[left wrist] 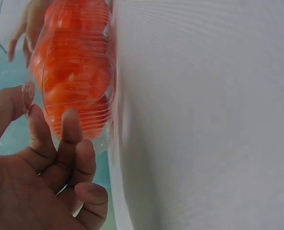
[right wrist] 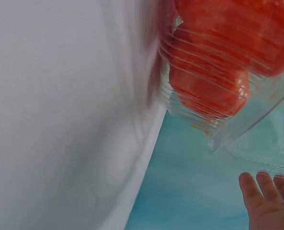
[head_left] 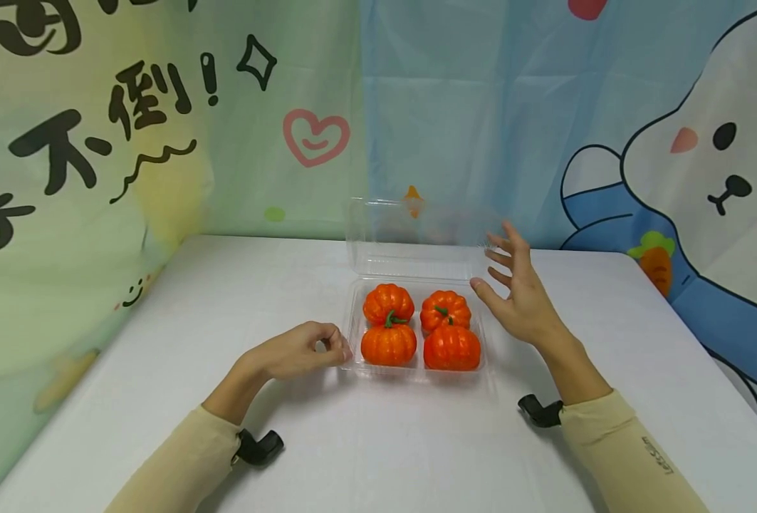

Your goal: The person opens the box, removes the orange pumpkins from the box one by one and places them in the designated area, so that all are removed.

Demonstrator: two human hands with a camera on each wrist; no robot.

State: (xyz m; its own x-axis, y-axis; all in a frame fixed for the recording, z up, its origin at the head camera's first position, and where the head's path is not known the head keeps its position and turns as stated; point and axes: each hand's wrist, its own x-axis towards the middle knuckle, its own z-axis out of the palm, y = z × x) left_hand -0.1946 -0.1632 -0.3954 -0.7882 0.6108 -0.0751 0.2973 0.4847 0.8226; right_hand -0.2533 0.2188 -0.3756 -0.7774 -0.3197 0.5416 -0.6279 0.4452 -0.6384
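Four orange pumpkins sit in the clear tray, between the hands on the white table. Clear lid stands raised along the tray's far edge, long axis left-right. Right hand is nearer it: fingers spread by its right edge, contact unclear. Left hand pinches the tray's near-left rim, thumb and index finger.

Between the left hand and the right hand, the container is clear, shiny plastic with ribbed walls, its lid equally glassy. The pumpkins inside look smooth and glossy. Beneath the hands, the surface is matt, like cloth. Beyond them hangs a softly creased fabric backdrop; behind each hand, a matt cloth sleeve.
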